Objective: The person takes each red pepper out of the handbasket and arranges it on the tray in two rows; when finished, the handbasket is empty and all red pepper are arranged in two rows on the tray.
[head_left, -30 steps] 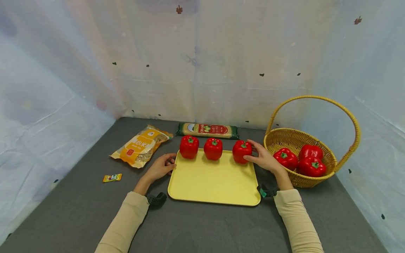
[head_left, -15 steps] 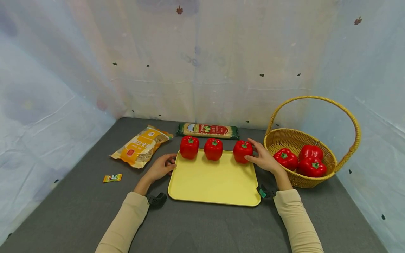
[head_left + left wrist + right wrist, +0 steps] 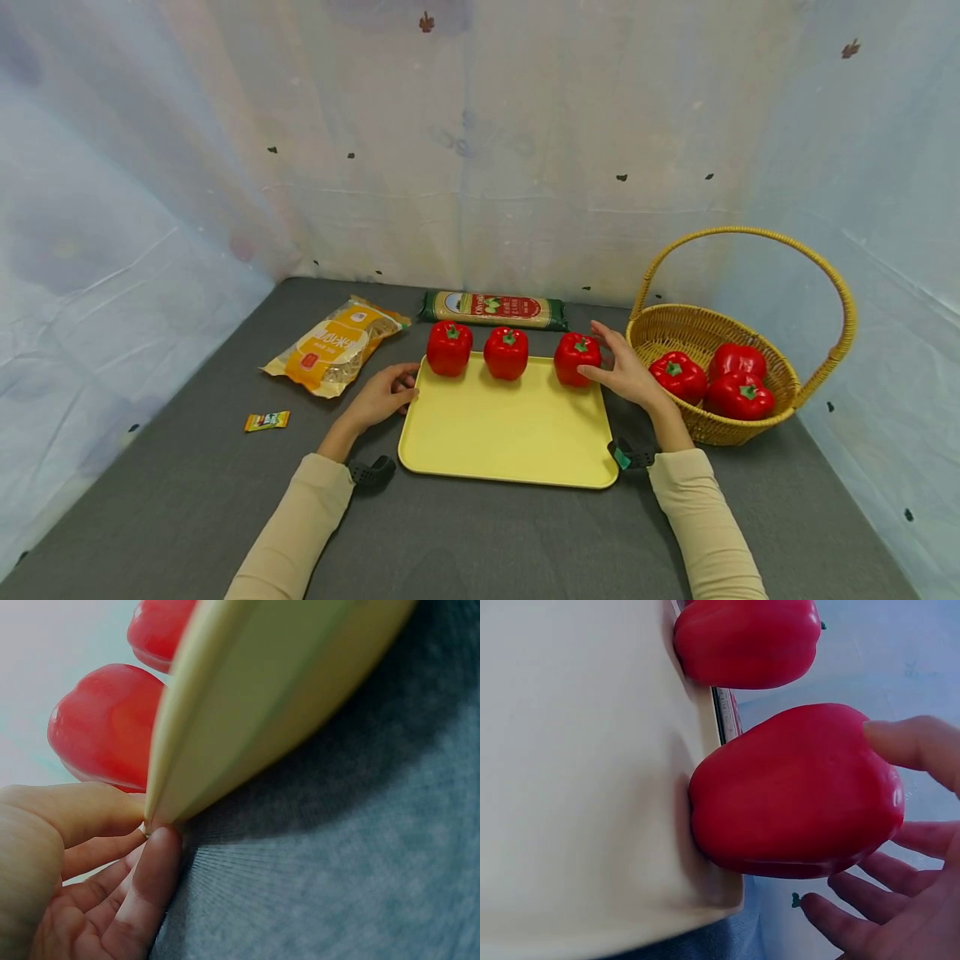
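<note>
A yellow tray (image 3: pixel 506 433) lies on the grey table, with three red bell peppers standing along its far edge. My left hand (image 3: pixel 381 396) pinches the tray's left edge between thumb and fingers; the left wrist view shows the tray rim (image 3: pixel 161 776) between them. Beside the rightmost pepper (image 3: pixel 574 360) is my right hand (image 3: pixel 628 371), its fingers spread. In the right wrist view the thumb (image 3: pixel 911 742) overlaps the stem end of that pepper (image 3: pixel 795 795), and the other fingers are loosely apart around its side. The middle pepper (image 3: pixel 506 354) and left pepper (image 3: pixel 449 350) stand apart from it.
A wicker basket (image 3: pixel 693 427) with a tall handle, holding three red bell peppers, stands right of my right hand. Behind the tray lies a long green-ended packet (image 3: pixel 491 309). An orange-and-clear food bag (image 3: pixel 337 346) and a small yellow wrapped sachet (image 3: pixel 266 421) lie at left.
The rightmost pepper has shifted slightly to the right. My right hand's fingers have spread a little away from it. The left hand and tray stay in place.
</note>
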`<state>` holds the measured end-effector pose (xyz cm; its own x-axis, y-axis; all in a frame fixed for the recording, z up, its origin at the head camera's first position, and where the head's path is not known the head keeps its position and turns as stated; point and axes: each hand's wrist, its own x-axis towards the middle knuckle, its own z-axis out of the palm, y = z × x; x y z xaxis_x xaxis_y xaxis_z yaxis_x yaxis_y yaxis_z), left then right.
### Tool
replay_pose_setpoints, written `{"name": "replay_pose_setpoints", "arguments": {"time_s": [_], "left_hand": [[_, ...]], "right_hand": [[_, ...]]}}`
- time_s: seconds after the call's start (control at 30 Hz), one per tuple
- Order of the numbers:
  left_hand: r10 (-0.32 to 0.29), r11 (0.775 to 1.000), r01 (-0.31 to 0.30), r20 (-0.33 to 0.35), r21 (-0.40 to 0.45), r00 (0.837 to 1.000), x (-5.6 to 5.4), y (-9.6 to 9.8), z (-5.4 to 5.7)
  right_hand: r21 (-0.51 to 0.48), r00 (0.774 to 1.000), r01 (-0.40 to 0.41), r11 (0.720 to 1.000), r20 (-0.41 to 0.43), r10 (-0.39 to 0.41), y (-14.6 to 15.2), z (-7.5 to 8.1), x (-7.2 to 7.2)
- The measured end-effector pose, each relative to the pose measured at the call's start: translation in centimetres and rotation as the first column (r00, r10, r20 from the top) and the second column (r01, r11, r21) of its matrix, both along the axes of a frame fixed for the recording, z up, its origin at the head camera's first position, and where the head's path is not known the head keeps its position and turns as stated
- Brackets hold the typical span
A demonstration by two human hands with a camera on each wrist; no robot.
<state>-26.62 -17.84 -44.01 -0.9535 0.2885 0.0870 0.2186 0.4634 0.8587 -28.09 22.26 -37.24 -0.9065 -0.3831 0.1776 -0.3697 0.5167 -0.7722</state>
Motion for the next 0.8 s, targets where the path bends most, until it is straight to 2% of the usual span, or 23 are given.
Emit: {"name": "replay_pose_setpoints", "arguments": {"time_s": [0.03,0.1,0.27,0.3,0.37,0.53,0.63,0.7,0.8], "left_hand": [[0.006,1.000,-0.006,0.002,0.000,1.000,-0.3,-0.1,-0.5],[-0.003,1.000,0.003,-0.003,-0.002,1.000,-0.1,-0.1,-0.1],[-0.016,1.000,0.016,0.006,-0.004,1.000,1.6,0.6,2.5],[-0.017,1.000,0.017,0.004,-0.003,1.000,1.7,0.6,2.5],[-0.017,1.000,0.017,0.006,-0.001,1.000,1.7,0.6,2.5],[-0.016,1.000,0.016,0.013,0.002,1.000,1.7,0.7,2.5],[-0.016,1.000,0.016,0.015,-0.001,1.000,1.6,0.7,2.4],[-0.011,1.000,0.011,0.016,0.000,1.000,1.3,0.6,2.0],[0.002,1.000,-0.002,0.012,-0.001,1.000,0.5,0.3,0.8]], "right_hand": [[-0.002,1.000,0.008,1.000,-0.006,-0.008,-0.1,0.2,0.1],[-0.014,1.000,0.020,1.000,-0.019,-0.020,0.0,0.1,0.0],[-0.067,0.996,0.040,0.997,-0.079,-0.045,1.0,-1.3,-1.4],[-0.073,0.994,0.041,0.996,-0.094,-0.048,1.2,-1.5,-1.7],[-0.083,0.991,0.032,0.996,-0.125,-0.042,1.2,-0.9,-1.4],[-0.120,0.984,0.011,0.993,-0.177,-0.032,0.6,1.5,0.4],[-0.140,0.976,0.028,0.990,-0.208,-0.057,0.6,2.7,1.3],[-0.145,0.969,0.056,0.988,-0.229,-0.089,0.9,3.1,1.5],[-0.143,0.953,0.120,0.982,-0.260,-0.154,1.9,3.2,1.3]]}}
